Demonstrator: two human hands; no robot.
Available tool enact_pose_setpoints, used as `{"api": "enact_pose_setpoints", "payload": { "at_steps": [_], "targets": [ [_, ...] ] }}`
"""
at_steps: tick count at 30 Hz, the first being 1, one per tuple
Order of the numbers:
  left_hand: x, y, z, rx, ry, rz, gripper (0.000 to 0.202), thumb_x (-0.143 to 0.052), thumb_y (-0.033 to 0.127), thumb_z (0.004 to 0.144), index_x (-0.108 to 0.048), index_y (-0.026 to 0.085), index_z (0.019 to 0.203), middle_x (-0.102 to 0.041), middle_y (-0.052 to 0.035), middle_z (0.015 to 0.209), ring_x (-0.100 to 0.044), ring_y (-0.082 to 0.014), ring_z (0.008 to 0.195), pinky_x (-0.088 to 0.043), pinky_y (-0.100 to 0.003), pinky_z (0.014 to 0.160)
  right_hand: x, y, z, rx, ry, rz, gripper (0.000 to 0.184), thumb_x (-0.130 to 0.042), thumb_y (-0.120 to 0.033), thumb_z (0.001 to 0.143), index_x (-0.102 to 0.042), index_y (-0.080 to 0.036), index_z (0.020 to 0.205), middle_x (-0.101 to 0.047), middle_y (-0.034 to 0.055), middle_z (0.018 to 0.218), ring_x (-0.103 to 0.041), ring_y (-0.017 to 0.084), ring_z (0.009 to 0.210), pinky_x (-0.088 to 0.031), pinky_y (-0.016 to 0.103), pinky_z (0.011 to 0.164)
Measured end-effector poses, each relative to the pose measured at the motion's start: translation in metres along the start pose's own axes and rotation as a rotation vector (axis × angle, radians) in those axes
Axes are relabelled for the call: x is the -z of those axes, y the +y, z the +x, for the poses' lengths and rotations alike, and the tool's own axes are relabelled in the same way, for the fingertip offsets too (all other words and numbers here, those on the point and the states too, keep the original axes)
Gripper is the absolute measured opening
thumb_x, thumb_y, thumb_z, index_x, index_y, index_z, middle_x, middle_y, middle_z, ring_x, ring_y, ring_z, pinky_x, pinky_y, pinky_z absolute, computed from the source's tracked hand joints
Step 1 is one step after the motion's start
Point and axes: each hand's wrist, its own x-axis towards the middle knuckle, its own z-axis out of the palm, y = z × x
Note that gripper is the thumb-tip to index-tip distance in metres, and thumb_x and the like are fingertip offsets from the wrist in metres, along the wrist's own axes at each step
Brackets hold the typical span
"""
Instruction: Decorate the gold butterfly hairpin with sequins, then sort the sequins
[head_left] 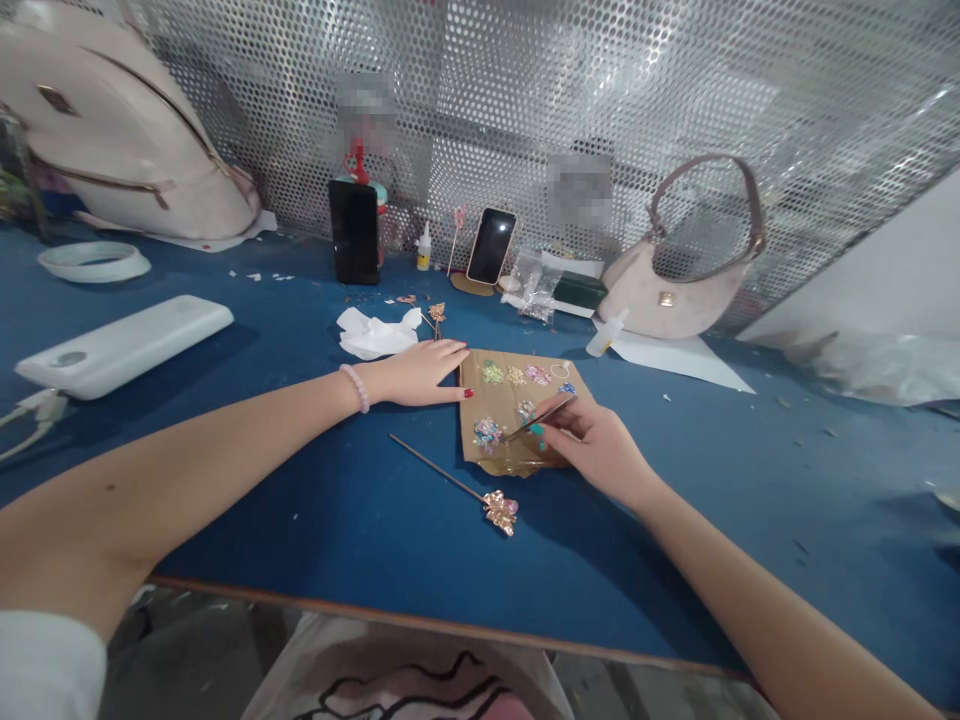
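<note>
At our blue desk [337, 540], before a perforated silvery screen [480, 110], our right fingers [553, 434] pinch tweezers [525, 428] over cardboard [521, 459] whose edge our left fingers [448, 350], loosely spread, touch.

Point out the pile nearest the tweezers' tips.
The multicoloured pile at the near left corner of the cardboard; the tweezers end beside it, other piles lying farther off.

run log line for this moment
left hand: touching cardboard; right hand: holding thin tool near multicolored bits; gold-headed pin: on blue table
</note>
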Motion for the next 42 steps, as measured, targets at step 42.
{"api": "enact_pose_setpoints", "payload": {
  "at_steps": [42],
  "targets": [
    [0.001, 0.001, -0.001, -0.010, 0.006, 0.005, 0.080, -0.023, 0.068, 0.086, -0.023, 0.010, 0.141, -0.019, -0.0142, 0.148, -0.018, -0.0245, 0.136, -0.017, -0.037, 0.110, 0.027, 0.017, 0.017, 0.111, 0.366, 0.078, 0.015, -0.062, -0.026, 0.068, -0.057, -0.019, 0.080, -0.066, 0.0038, 0.072, -0.064, 0.019, 0.070, -0.052, 0.033, 0.065]
  ]
}}
